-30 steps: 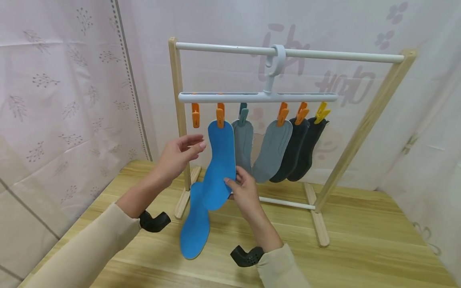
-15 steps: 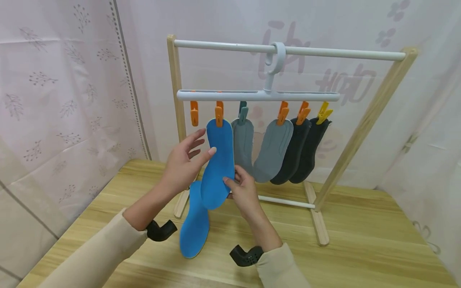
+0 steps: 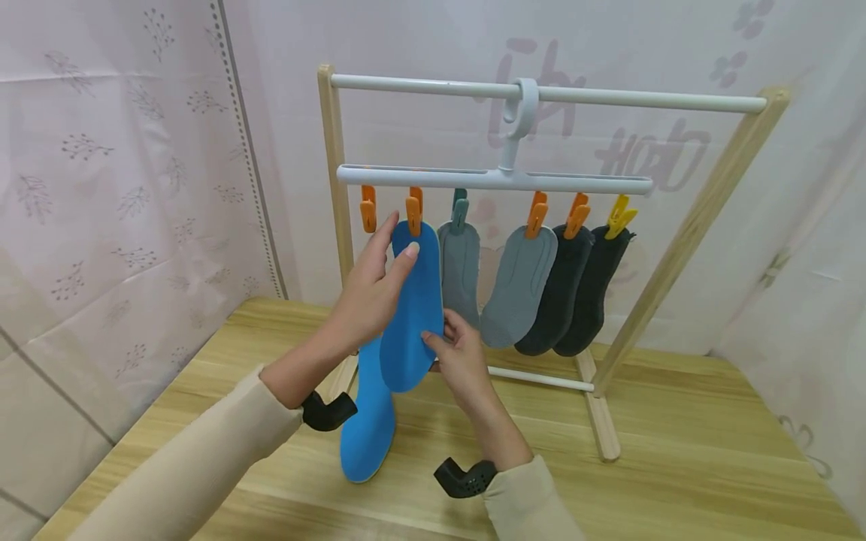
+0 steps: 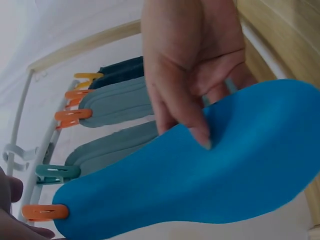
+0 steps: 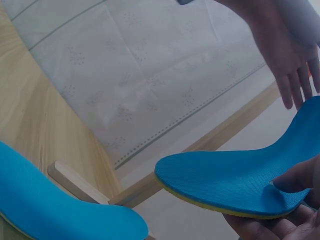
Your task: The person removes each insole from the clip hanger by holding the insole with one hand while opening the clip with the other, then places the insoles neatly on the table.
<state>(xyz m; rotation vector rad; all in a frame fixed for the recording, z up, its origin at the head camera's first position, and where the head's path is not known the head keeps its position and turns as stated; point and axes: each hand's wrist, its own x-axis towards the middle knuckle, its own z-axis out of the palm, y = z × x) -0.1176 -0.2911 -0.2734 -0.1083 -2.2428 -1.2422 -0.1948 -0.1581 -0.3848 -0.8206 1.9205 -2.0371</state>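
Note:
A blue insole (image 3: 414,308) hangs from an orange clip (image 3: 414,214) on the white hanger (image 3: 440,178). My right hand (image 3: 467,362) pinches its right edge, thumb (image 4: 195,127) in front and fingers behind. My left hand (image 3: 370,293) is raised at the insole's upper left, just below the clip, its fingers fairly straight and thumb across the front of the insole. Whether those fingers touch the insole, I cannot tell. A second blue insole (image 3: 368,436) lies lower left, partly hidden by the hanging one and my left arm; its yellowish underside edge shows in the right wrist view.
Grey insoles (image 3: 519,289) and black ones (image 3: 582,300) hang farther right from orange, teal and yellow clips. At far left, an orange clip (image 3: 368,209) holds nothing. The wooden rack (image 3: 704,225) stands on the wooden table (image 3: 676,451), with a patterned curtain (image 3: 135,188) behind.
My left hand has moved up and right from beside the insole to just below its clip. The right hand keeps its pinch. The hanger's right end has swung slightly.

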